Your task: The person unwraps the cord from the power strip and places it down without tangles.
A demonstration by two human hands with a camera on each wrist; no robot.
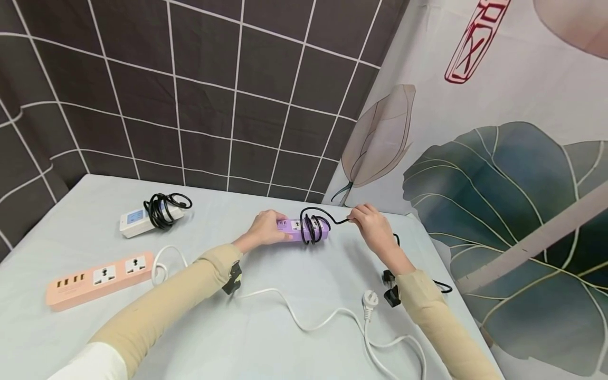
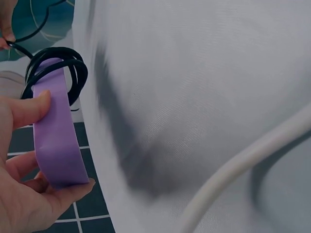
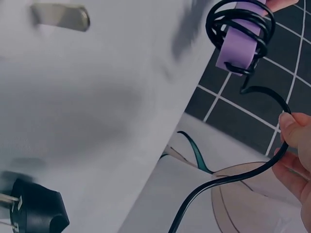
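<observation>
My left hand (image 1: 264, 228) grips one end of a purple power strip (image 2: 57, 131), held up off the table. Loops of black cord (image 1: 312, 230) are wound around the strip's other end. Out to the right, my right hand (image 1: 372, 228) pinches the loose run of that black cord (image 3: 265, 91) between thumb and fingers. From there the cord hangs down behind the right forearm. A black plug (image 3: 39, 208) lies on the table below, with its metal pins showing in the right wrist view.
On the left lie a pink power strip (image 1: 102, 279) with a white cord and a white power strip (image 1: 138, 222) wrapped in black cord. A white plug (image 1: 369, 300) and its cord (image 1: 304, 328) lie across the table's front. Grid-patterned cloth (image 1: 204, 95) hangs behind.
</observation>
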